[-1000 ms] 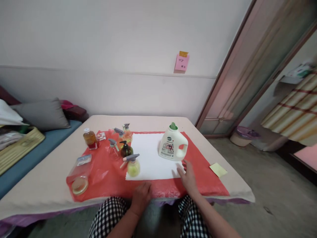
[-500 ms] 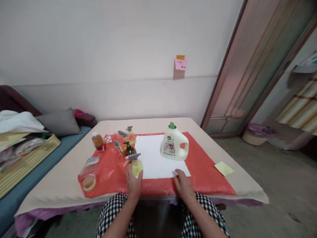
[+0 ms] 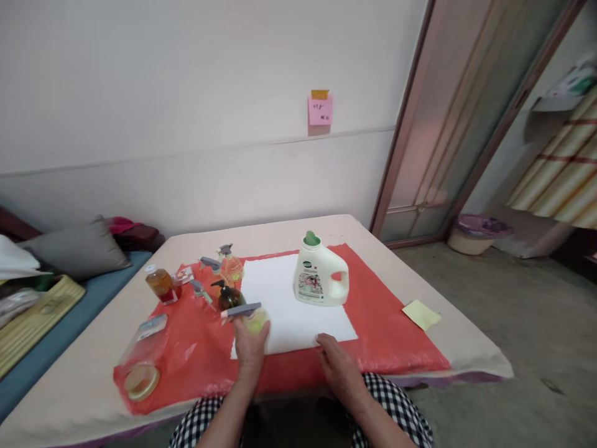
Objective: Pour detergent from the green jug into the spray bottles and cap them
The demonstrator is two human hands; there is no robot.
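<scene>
My left hand (image 3: 252, 344) is wrapped round a clear spray bottle (image 3: 255, 321) of yellow-green liquid. Its grey head (image 3: 242, 309) points left. The hand hides the bottle's lower part, so I cannot tell if it touches the sheet. My right hand (image 3: 338, 367) lies at the near edge of the white sheet (image 3: 280, 330), fingers extended and holding nothing. On that sheet stands a cream detergent jug (image 3: 321, 274) with a green leaf-like piece at its uncapped mouth. A dark pump bottle (image 3: 229, 297) is just beyond the held bottle.
Red plastic sheeting (image 3: 387, 323) covers part of the bed-like surface. At left are an amber bottle (image 3: 161, 284), an orange bottle (image 3: 232, 269), a grey-headed sprayer (image 3: 200, 290) and a clear jar with gold lid (image 3: 142, 381). A yellow note (image 3: 421, 314) lies at right.
The view has shifted, so the left-hand objects sit further left and lower. My left hand's grip has closed further round the spray bottle, whose head looks tilted differently. My right hand stays by the sheet's edge.
</scene>
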